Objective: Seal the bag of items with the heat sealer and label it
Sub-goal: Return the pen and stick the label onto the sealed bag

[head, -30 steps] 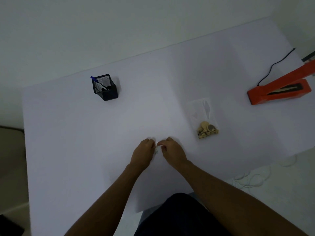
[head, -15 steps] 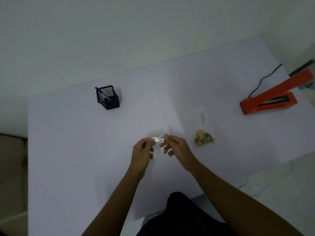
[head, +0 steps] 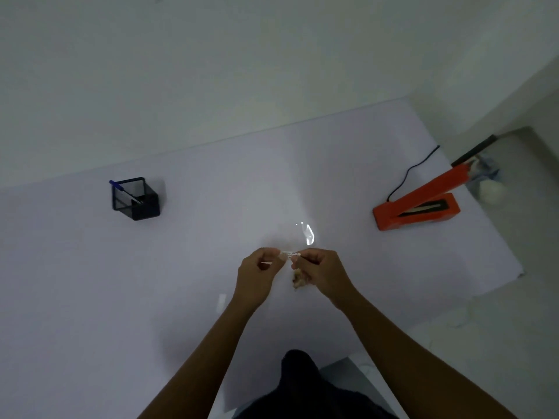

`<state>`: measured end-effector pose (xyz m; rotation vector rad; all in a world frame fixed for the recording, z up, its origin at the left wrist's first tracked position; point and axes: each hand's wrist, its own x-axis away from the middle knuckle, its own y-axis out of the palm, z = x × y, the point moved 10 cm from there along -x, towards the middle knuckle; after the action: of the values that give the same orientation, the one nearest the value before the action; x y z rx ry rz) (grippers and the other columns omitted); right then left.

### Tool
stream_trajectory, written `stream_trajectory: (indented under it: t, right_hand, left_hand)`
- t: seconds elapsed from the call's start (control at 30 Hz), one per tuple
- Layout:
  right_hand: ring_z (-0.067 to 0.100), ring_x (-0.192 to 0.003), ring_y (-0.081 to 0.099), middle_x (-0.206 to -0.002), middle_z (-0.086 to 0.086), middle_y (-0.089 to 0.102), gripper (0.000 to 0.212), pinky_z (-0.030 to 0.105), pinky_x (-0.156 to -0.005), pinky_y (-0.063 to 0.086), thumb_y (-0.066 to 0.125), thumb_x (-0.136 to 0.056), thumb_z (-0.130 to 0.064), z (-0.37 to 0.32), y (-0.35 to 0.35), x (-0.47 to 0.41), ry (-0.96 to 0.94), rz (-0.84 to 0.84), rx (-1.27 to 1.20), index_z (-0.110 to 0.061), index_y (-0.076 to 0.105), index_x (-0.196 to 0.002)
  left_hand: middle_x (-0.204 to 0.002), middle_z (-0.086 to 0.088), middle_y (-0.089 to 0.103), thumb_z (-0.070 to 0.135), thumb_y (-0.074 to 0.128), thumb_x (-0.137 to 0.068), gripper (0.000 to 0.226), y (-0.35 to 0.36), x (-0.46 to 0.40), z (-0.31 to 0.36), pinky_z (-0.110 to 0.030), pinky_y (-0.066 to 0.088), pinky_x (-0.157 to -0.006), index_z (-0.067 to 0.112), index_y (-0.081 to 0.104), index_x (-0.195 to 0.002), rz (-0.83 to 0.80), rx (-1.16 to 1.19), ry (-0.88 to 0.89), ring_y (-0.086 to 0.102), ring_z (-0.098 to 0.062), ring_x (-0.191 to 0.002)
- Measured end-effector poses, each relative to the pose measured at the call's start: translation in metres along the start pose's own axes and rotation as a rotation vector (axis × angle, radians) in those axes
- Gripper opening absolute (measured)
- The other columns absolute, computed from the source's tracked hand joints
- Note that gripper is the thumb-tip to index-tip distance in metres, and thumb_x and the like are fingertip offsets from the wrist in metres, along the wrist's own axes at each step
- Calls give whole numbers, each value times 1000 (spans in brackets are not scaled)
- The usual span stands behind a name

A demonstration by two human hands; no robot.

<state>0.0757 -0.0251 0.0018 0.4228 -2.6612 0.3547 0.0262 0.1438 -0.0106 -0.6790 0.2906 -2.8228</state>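
Small white label (head: 289, 254) pinched at each end between left hand (head: 257, 275) and right hand (head: 320, 272), above the white surface (head: 90, 282). Clear bag (head: 304, 237) just behind and partly under the right hand. Orange heat sealer (head: 416, 204) far right, arm raised.

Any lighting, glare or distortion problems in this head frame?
Head view: dim, bluish light overall; a bright glare patch on the clear bag; wide-angle bending curves the table edges; print on the label pinched between left hand and right hand is too small to read.
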Motion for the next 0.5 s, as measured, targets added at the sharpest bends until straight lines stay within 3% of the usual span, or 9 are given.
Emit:
stream_trajectory:
  t: [0.13, 0.2, 0.3, 0.37, 0.5]
  right_hand:
    - [12, -58, 62, -65, 0, 71, 17, 29, -59, 50, 71, -90, -22, 26, -30, -26, 17, -24, 121, -14, 77, -77]
    - [15, -64, 66, -70, 2, 74, 15, 35, -65, 54, 72, -89, -23, 42, -41, -43, 37, -17, 167, -15, 78, -78]
    - [8, -69, 67, -75, -2, 74, 10, 23, -67, 53, 73, -88, -22, 57, -47, -68, 59, -24, 271, -14, 79, -85]
    - [9, -65, 64, -71, -1, 72, 14, 23, -65, 50, 73, -87, -23, 68, -43, -80, 89, -60, 321, -10, 77, -82]
    - [19, -71, 70, -73, 8, 73, 22, 29, -67, 53, 74, -85, -27, 84, -36, -99, 99, -104, 435, -7, 75, -77]
  left_hand:
    - [-71, 11, 68, 27, 67, -91, 14, 39, -27, -1, -17, 45, -62, 22, 70, -79, 25, -138, 13, 61, -1, -65]
    - [-71, 9, 69, 26, 67, -90, 15, 52, -38, -7, -16, 43, -61, 21, 69, -76, 44, -179, -24, 61, -3, -65]
    - [-75, 6, 70, 27, 66, -90, 16, 64, -52, -18, -14, 43, -61, 17, 72, -79, 79, -234, -85, 65, -10, -71]
    - [-73, 6, 68, 27, 65, -90, 19, 68, -59, -26, -14, 40, -61, 14, 71, -78, 96, -274, -115, 63, -10, -70]
    - [-68, 0, 69, 28, 65, -90, 26, 68, -69, -43, -24, 43, -60, 9, 70, -72, 132, -349, -188, 65, -17, -67]
